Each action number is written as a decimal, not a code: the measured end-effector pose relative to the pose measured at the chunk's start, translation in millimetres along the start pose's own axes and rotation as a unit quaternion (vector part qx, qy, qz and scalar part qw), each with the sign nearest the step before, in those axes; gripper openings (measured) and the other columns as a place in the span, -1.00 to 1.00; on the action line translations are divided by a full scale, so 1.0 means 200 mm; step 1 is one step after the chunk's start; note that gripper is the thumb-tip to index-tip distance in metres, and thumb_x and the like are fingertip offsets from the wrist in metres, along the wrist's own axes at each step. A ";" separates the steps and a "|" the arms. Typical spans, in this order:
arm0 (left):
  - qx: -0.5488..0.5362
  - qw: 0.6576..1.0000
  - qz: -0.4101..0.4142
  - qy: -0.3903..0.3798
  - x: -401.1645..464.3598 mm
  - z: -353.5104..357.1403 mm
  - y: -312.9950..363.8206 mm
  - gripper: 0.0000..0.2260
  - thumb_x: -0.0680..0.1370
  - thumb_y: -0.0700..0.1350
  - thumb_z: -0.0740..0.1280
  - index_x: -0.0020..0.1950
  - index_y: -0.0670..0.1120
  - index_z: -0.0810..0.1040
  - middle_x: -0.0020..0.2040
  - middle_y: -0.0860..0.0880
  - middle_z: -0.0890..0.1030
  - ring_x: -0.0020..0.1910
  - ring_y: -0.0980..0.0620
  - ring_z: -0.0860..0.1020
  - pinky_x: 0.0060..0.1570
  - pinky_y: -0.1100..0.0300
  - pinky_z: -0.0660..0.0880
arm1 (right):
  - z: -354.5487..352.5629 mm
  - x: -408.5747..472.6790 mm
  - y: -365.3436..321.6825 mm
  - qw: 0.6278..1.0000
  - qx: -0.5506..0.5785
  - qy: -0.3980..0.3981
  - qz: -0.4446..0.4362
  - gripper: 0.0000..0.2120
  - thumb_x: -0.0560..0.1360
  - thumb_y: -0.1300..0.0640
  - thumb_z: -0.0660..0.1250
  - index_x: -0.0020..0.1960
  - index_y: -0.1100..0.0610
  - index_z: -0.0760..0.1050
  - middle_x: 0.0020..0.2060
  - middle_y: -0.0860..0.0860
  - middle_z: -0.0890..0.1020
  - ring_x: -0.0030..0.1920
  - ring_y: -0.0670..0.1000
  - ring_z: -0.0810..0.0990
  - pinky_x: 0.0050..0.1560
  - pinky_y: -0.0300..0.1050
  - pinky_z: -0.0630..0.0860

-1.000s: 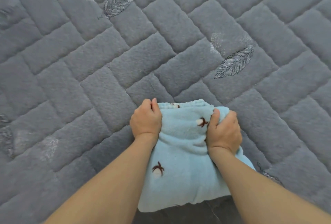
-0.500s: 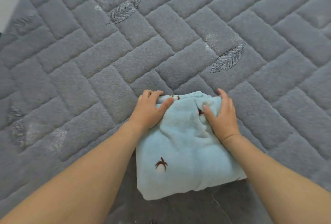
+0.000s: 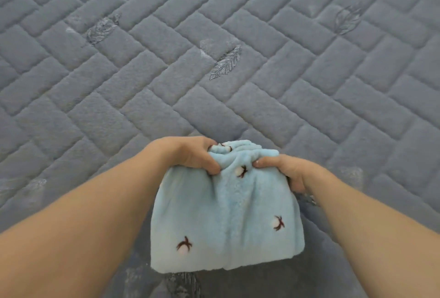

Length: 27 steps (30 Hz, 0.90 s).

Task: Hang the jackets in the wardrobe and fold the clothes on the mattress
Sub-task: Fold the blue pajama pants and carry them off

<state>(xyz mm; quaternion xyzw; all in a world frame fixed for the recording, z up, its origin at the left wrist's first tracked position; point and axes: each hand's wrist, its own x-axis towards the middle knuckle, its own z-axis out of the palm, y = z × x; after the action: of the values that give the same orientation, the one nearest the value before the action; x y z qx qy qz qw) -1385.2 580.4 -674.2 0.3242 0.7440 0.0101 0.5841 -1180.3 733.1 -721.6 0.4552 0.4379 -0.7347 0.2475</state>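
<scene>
- Folded light-blue fleece garment (image 3: 226,214) lies low in the middle of the head view, on the grey quilted mattress (image 3: 142,83).
- Small brown-and-white motifs dot the garment's soft surface.
- At the garment's far edge, the left hand (image 3: 190,154) grips a bunched corner, its fingers (image 3: 209,166) curled over the cloth.
- Beside it, on the same far edge, the right hand (image 3: 288,171) clenches the other corner, its fingers tucked into the fabric.
- Between the two hands the cloth puckers into folds.
- The garment's near edge reaches toward the person, between both bare forearms.
- Beyond the garment, an embroidered feather (image 3: 226,63) marks the mattress cover.
</scene>
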 end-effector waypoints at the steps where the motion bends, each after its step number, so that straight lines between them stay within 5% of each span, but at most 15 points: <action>1: 0.008 1.000 0.009 -0.010 0.00 0.07 0.09 -0.62 0.22 0.03 0.45 0.03 0.17 0.57 -0.05 0.11 0.67 -0.06 0.09 0.65 0.06 0.01 0.61 | -0.06 -0.09 0.08 0.999 0.027 0.012 0.016 -0.43 0.26 0.04 0.53 0.24 0.18 0.57 0.07 0.18 0.69 0.13 0.17 0.65 0.22 0.11 0.53; 8: 0.061 0.990 0.123 -0.024 -0.15 0.42 0.95 -0.69 0.31 -0.06 0.47 0.03 0.08 0.55 -0.06 0.05 0.66 -0.09 0.05 0.64 -0.01 0.08 0.61 | -0.47 -0.89 0.46 0.970 0.214 0.113 -0.036 -0.43 0.26 0.10 0.48 0.25 0.24 0.57 0.12 0.24 0.65 0.11 0.22 0.64 0.18 0.13 0.54; 13: 0.142 0.964 0.223 -0.037 -0.56 0.62 1.65 -0.62 0.20 -0.02 0.45 0.00 0.11 0.53 -0.04 0.07 0.66 -0.07 0.03 0.66 0.03 -0.01 0.62 | -0.61 -1.74 0.66 0.925 0.281 0.227 -0.117 -0.43 0.25 0.10 0.48 0.23 0.24 0.58 0.09 0.24 0.66 0.01 0.19 0.67 0.06 0.07 0.58; 27: 0.364 0.755 0.536 -0.101 -2.63 1.72 3.16 -0.68 0.30 -0.08 0.47 0.01 0.15 0.55 -0.02 0.10 0.66 -0.06 0.06 0.64 0.00 0.08 0.61 | -0.06 -4.23 1.66 0.664 0.411 0.543 -0.309 -0.43 0.22 0.04 0.49 0.20 0.19 0.60 0.07 0.24 0.67 0.08 0.23 0.65 0.20 0.17 0.52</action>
<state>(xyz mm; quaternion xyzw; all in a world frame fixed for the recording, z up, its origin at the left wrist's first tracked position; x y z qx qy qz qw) -730.7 694.1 -80.2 0.8573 0.3325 0.0169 0.3927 -530.4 549.6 -113.4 0.6674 0.2639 -0.4968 -0.4880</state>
